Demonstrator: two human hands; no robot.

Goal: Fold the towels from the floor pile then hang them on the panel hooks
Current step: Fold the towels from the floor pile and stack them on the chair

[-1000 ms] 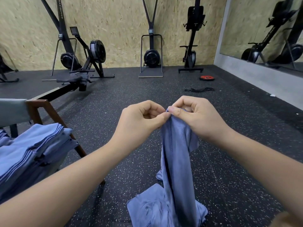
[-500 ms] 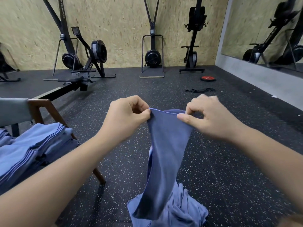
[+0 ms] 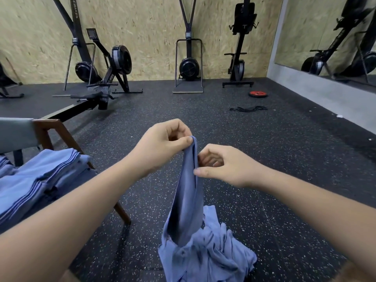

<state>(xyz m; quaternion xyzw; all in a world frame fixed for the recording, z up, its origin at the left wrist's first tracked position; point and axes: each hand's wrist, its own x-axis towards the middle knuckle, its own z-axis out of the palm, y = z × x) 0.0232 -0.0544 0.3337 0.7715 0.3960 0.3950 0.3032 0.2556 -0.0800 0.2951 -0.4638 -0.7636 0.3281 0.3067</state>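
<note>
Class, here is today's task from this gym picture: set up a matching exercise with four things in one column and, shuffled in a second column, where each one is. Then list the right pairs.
Column A
1. round red weight plate
2. folded stack of light blue towels
3. crumpled heap of blue towels
4. single blue cloth towel

Column B
a. pinched by the left hand and the right hand
b. on the dark speckled rubber floor near the far wall
c. on the wooden-framed chair
d. on the floor under the hanging towel

Pairs: 1-b, 2-c, 3-d, 4-a
</note>
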